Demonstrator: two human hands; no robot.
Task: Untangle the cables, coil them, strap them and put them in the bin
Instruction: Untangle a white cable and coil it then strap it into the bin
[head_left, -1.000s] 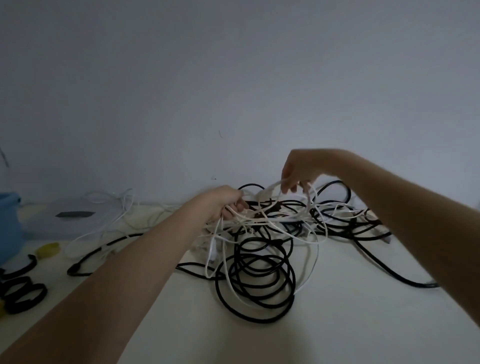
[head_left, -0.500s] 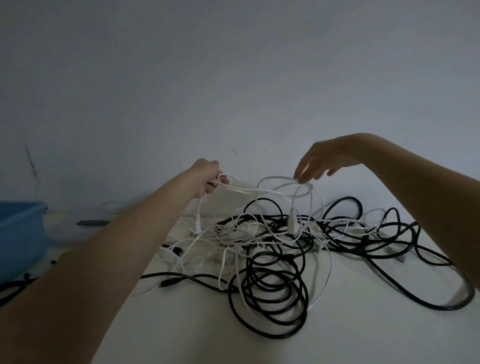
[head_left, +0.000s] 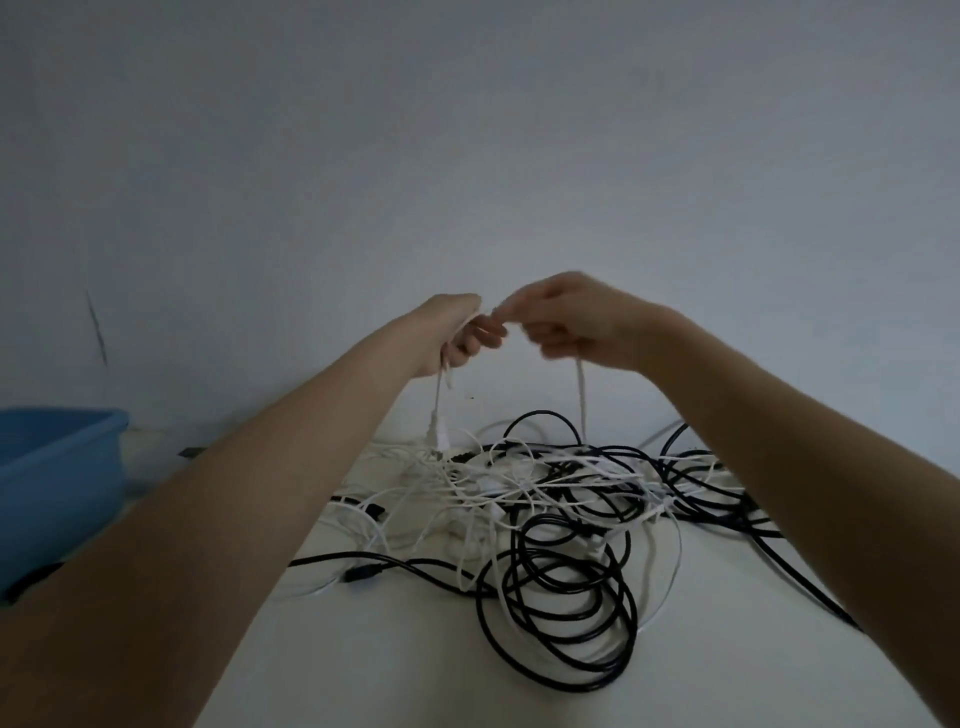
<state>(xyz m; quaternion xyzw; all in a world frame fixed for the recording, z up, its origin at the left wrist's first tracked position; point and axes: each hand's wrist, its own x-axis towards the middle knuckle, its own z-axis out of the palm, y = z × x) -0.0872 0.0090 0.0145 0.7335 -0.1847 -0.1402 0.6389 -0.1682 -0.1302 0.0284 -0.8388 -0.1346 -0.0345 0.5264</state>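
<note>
A tangle of black and white cables (head_left: 550, 499) lies on the white table (head_left: 395, 665) against the wall. Raised above the pile, my left hand (head_left: 460, 332) and my right hand (head_left: 566, 322) meet, fingertips almost touching. Both grip the same white cable (head_left: 581, 400). One strand drops from my left hand to a white plug (head_left: 439, 434); another falls straight from my right hand into the pile. A loose coil of black cable (head_left: 566, 608) lies at the front of the heap.
A blue bin (head_left: 57, 473) stands at the left edge of the table. A black connector (head_left: 363, 573) on a black lead lies in front of the pile. Black cable loops trail off to the right, under my right forearm.
Both hands rose and came together above the pile; my right hand has closed on the white cable. The view shifted, so the pile sits lower in frame.
</note>
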